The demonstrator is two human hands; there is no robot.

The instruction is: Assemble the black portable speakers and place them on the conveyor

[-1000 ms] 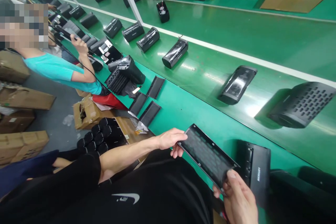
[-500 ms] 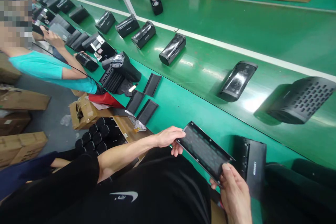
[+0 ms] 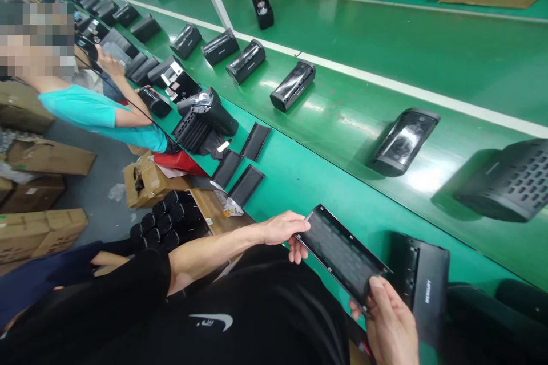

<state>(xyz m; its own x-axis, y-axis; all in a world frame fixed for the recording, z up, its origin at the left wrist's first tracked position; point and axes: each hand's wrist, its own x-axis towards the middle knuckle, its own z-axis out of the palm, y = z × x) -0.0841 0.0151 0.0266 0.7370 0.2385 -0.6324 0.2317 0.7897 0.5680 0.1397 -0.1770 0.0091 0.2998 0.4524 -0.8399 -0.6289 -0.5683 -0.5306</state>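
Between my two hands is a black speaker grille panel (image 3: 342, 251), its inner side up, with small clips along its edges and mesh in the middle. My left hand (image 3: 286, 234) pinches its far left end, thumb on top. At the near right end, my right hand (image 3: 387, 313) grips the panel with the thumb on its upper face. Just right of the panel, a black speaker housing (image 3: 430, 285) with white lettering rests on the green bench. Three similar black panels (image 3: 247, 185) lie on the bench to the left of my hands.
Beyond the bench runs a green conveyor (image 3: 334, 142) carrying a row of black speakers (image 3: 293, 85). A perforated speaker (image 3: 505, 182) stands at the right. At left, a co-worker in a turquoise shirt (image 3: 94, 117) handles a speaker. Cardboard boxes (image 3: 51, 162) and stacked black parts (image 3: 160, 219) sit below.
The view has shifted slightly, so most things appear a little further right and lower. Both hands keep their hold on the grille panel, which has hardly changed its tilt.
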